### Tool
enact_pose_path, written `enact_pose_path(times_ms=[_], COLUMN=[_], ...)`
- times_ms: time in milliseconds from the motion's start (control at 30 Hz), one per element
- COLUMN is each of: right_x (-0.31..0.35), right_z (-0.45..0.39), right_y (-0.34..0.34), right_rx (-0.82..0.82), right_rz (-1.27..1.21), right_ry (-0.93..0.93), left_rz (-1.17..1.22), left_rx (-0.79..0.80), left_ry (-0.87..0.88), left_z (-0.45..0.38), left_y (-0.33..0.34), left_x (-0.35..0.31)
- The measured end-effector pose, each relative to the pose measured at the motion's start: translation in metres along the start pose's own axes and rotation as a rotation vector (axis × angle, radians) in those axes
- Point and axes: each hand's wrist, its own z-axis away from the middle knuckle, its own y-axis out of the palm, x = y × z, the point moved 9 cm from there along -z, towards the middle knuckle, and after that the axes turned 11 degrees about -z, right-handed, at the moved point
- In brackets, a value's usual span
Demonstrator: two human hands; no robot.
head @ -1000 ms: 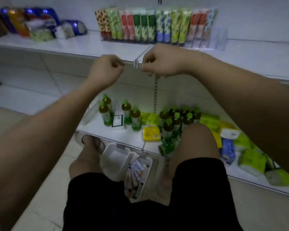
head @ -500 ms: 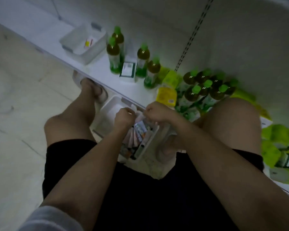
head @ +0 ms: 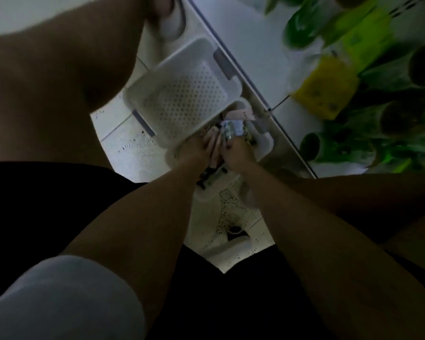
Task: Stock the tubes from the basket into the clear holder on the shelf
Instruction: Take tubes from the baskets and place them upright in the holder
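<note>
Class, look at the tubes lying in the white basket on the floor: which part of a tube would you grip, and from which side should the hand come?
Probably grip a tube across its flat body, coming from above: the tubes lie packed side by side in the basket, whose walls block the sides. Both the left hand and the right hand reach in from the top.

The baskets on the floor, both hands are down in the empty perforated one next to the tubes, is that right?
Not quite. In the head view, the left hand and right hand are both down in the basket of tubes; the empty perforated basket beside it is untouched.
</note>
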Motion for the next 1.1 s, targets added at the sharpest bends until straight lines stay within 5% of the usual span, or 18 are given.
enact_pose_path(times_ms=[100,267,467,700,833,1000,1100], right_x=[-0.024,-0.037,-0.031,0.008,0.037,0.081,0.112], right_z=[-0.012,-0.025,-0.025,0.008,0.039,0.095,0.14], right_y=[0.009,0.003,-0.006,-0.042,-0.062,-0.067,-0.086], right_rx=[0.066,0.043,0.096,-0.018,-0.052,0.115,0.177], right_rz=[0.094,-0.068,-0.075,-0.089,-0.216,-0.692,-0.708], right_ry=[0.093,0.209,0.223,0.023,-0.02,-0.06,-0.206], left_rz=[0.155,0.244,0.314,0.229,0.333,0.559,0.632], left_rx=[0.037,0.061,0.107,0.031,-0.048,-0.197,-0.264], left_ry=[-0.2,-0.254,-0.168,-0.064,0.001,0.12,0.252], left_z=[-0.017,-0.03,-0.023,0.003,0.027,0.072,0.103], left_y=[0.018,0.038,0.029,-0.018,-0.055,-0.11,-0.142], left_x=[0.02,0.026,0.005,-0.031,-0.047,-0.078,-0.099])
